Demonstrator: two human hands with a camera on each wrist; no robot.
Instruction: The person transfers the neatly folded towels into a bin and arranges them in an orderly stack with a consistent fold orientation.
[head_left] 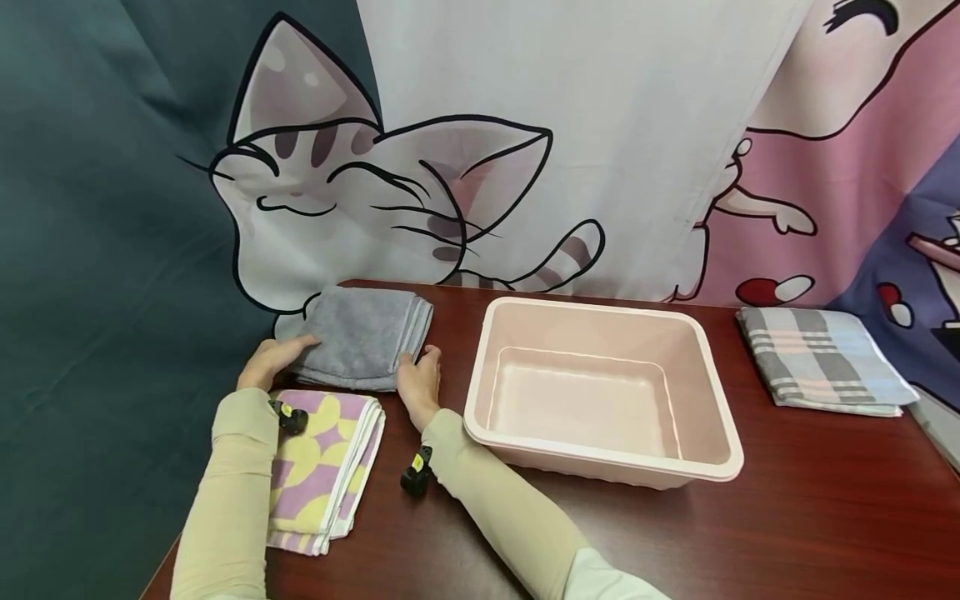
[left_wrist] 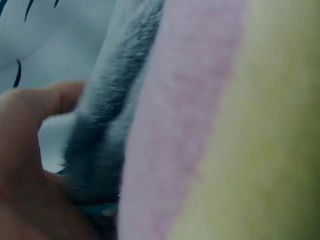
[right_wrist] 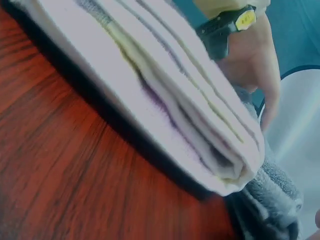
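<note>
Hands are working at the left of the head view, on either side of a folded grey towel (head_left: 365, 337) that is lying flat on the table (head_left: 825, 517), up against the cat curtain (head_left: 390, 192). My left hand (head_left: 272, 360) is gripping the towel's left edge: in the left wrist view my thumb (left_wrist: 35, 107) is curling over the grey pile, pinching it. My right hand (head_left: 420, 379) is pressing against the towel's lower right corner with its fingers bent round the edge. The towel's long axis is running from lower left to upper right of the frame, and its stacked, layered edges are facing right, toward the pink tub (head_left: 600, 387).

Just below the grey towel, under my left forearm, a folded purple-and-yellow towel (head_left: 322, 467) is lying with its long axis running up and down the frame and its layered edges on its right side; the right wrist view is showing those layers close up, with the grey one touching it behind. The tub is sitting open in the middle of the frame, just right of my right hand. A plaid cloth (head_left: 821, 358) is lying folded at the far right, well apart from the tub.
</note>
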